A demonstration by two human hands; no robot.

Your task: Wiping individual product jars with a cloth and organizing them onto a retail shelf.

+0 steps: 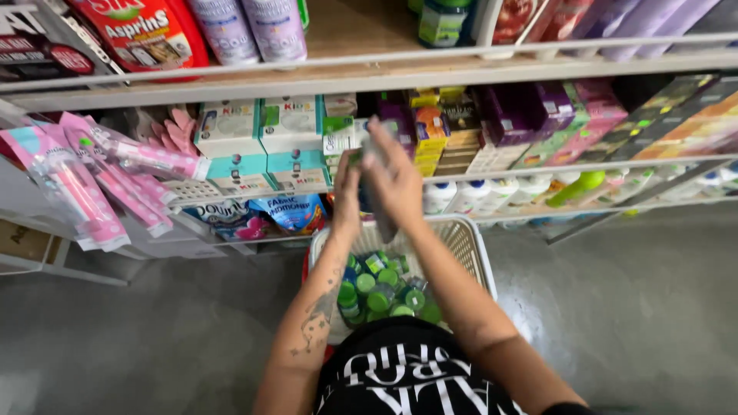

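head view, steeply down, near shelves (pixel 369 77)

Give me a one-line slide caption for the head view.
Both hands, left hand and right hand, hold a small item at a store shelf, above a white basket of green-capped bottles.

Small green-capped bottle (pixel 360 165) (blurred) raised upright before the shelf; gripped in both palms.

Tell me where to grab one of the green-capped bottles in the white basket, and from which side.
Take a green-capped bottle by its cap and neck, coming straight down from above. The bottles appear packed close together in the white basket, caps mostly upward, so their sides look hard to reach. Both the left hand and right hand are occupied above with a blurred item.
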